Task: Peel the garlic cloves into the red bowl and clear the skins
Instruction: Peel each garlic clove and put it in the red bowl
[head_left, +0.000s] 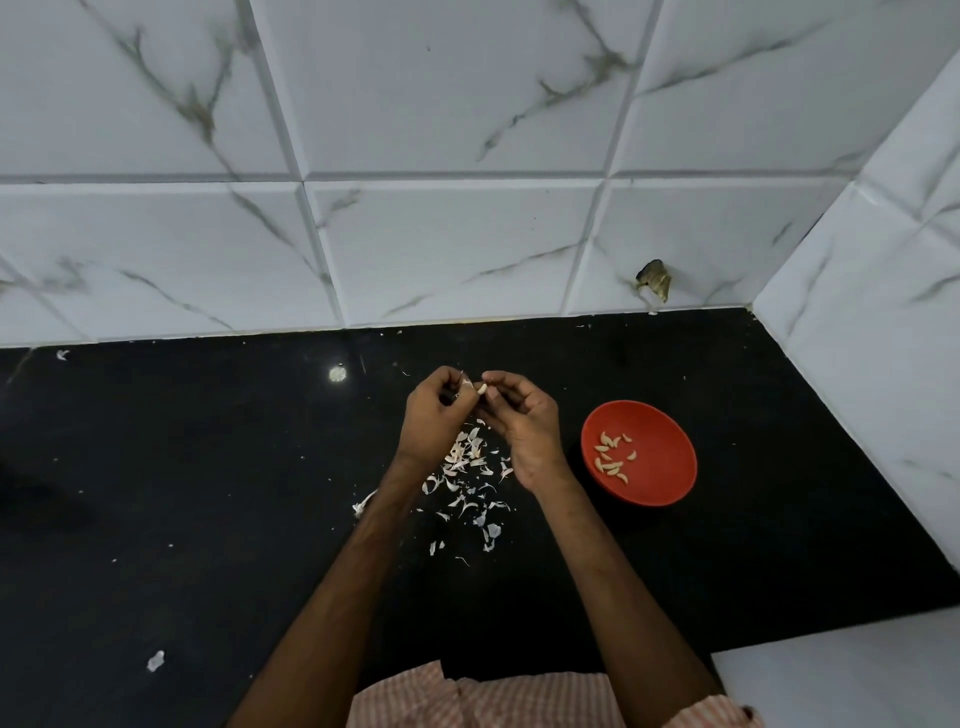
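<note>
1. Hands: left hand (435, 410) and right hand (522, 418) both pinch one garlic clove (482, 388), raised just left of the red bowl (660, 467).
2. Clove looks light and firm, and is likely slick once bare, so grip its ends.
3. Loose skins (467, 462) on the surface (208, 467) left of the bowl look papery and probably scatter easily.

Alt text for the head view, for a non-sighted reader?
The left hand and right hand pinch a garlic clove above scattered skins on a black counter. A red bowl holding peeled cloves sits to their right.

Bowl (660, 452) right of skins (465, 452) on counter (208, 467), cloves (609, 466) inside
</note>
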